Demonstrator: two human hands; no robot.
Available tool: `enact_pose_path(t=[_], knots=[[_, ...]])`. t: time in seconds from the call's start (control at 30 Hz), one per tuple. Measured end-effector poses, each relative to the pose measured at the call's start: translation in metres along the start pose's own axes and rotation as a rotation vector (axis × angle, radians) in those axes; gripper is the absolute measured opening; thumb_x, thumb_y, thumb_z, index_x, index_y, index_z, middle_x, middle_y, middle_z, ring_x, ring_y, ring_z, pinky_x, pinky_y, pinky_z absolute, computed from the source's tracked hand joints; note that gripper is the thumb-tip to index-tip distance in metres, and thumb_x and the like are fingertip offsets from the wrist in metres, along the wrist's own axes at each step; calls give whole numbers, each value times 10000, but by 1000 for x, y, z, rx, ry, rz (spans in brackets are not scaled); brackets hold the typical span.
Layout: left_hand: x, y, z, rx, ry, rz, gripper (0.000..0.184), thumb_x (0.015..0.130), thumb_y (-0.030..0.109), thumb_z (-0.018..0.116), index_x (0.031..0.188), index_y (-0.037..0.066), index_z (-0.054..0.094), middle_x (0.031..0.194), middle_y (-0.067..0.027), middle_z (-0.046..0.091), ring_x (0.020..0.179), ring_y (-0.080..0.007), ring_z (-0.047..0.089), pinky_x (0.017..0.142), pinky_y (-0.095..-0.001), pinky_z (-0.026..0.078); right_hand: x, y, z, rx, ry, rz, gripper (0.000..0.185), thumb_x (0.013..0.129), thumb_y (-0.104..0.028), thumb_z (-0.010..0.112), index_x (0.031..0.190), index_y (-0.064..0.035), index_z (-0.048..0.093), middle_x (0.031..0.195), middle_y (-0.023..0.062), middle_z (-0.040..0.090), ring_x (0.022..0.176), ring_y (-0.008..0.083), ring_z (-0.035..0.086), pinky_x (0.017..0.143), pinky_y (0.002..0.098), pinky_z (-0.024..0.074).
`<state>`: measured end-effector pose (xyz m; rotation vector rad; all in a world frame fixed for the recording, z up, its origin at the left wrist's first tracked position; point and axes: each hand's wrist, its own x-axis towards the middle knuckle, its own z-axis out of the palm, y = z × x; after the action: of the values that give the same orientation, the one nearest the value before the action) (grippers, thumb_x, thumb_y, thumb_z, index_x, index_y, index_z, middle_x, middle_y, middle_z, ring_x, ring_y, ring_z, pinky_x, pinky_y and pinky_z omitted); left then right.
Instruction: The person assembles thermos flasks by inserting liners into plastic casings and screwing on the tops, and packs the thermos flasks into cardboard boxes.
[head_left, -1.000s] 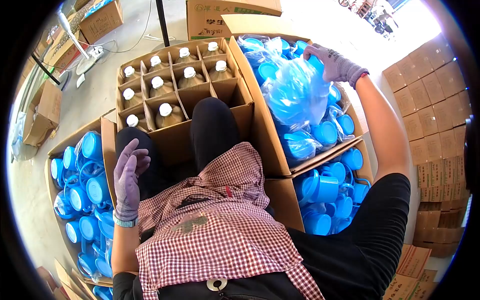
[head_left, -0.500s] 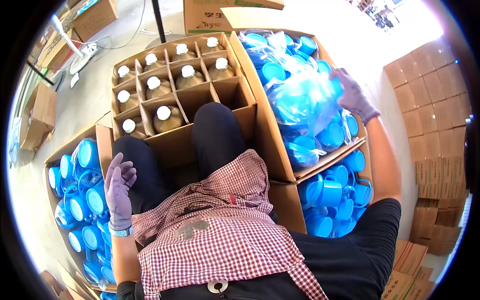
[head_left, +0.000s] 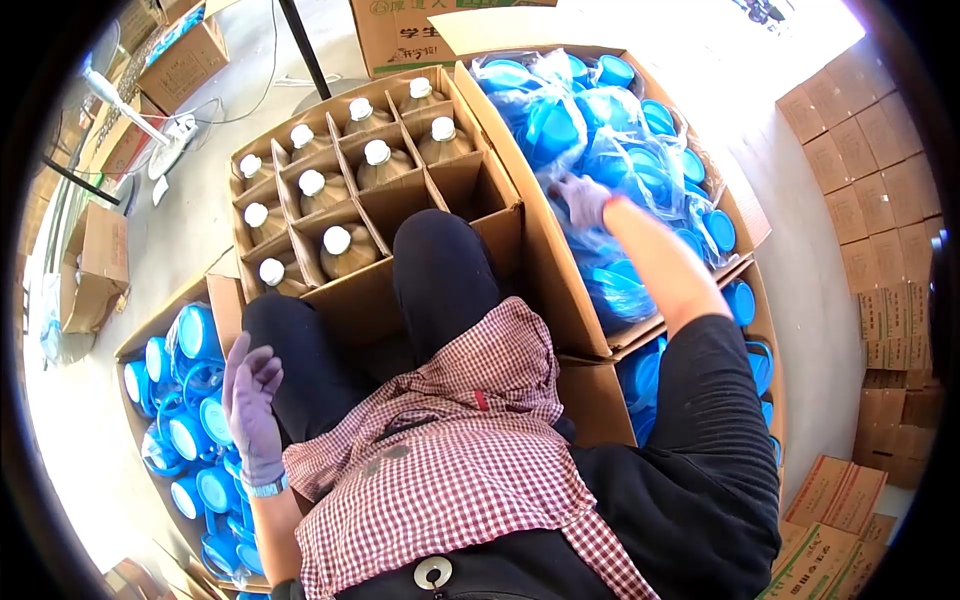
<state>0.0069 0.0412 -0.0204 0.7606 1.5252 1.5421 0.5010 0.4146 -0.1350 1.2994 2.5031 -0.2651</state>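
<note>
My gloved left hand point(head_left: 254, 405) is raised beside my thigh, its fingers apart and nothing in it. To the right, my gloved right hand point(head_left: 584, 200) reaches into a box of blue lidded plastic jugs point(head_left: 552, 130), many in clear bags. It touches the clear plastic near the box's left wall; whether its fingers grip anything is blurred. In front of my knees a divided carton point(head_left: 518, 245) holds several large bottles with white caps point(head_left: 376, 153). Two of its compartments at the near right hold no bottle.
More blue jugs fill a box on the left point(head_left: 187, 435) and one at the lower right point(head_left: 640, 370). A black pole point(head_left: 303, 45) and a white fan stand point(head_left: 165, 140) rise from the floor ahead. Stacked cartons point(head_left: 880, 200) line the right side.
My right hand has moved left and nearer across the box, away from the bulky bagged jugs at its right side. My left hand has stayed raised and open. The view has shifted slightly.
</note>
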Motion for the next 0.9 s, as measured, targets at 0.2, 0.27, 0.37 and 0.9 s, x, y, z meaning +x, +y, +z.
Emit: enact_pose_path(t=[0.2,0.27,0.37,0.9], knots=[[6,-17,-34,-41,132,-86,504,1082,307,490,1498,24,474,1180,-98,671,977,-151,646,925,-306,529,-45,-2,41,138,282,-79,658,755,-38,597,1400,-164,569,1542,146,438,1426,435,388,1161,529,373],[12,-19,-34,-21,120,-90,511,1081,313,491,1500,23,472,1183,-95,670,985,-150,643,925,-307,528,-56,-6,10,240,208,-128,574,760,-9,577,1314,-144,644,1424,135,569,1361,366,487,1147,435,406],[18,-11,-25,-19,127,-70,518,1080,311,489,1501,10,465,1179,-93,666,983,-150,642,920,-310,529,-35,45,-30,493,607,-1,353,824,-18,605,1141,-105,735,1153,128,736,1054,288,701,983,377,531],[39,-1,16,78,71,-98,517,1066,322,507,1498,37,479,1158,-82,662,968,-143,633,902,-294,520,-62,82,-106,-35,847,786,820,634,-508,878,1297,-117,599,1207,144,671,1116,322,661,936,442,540]])
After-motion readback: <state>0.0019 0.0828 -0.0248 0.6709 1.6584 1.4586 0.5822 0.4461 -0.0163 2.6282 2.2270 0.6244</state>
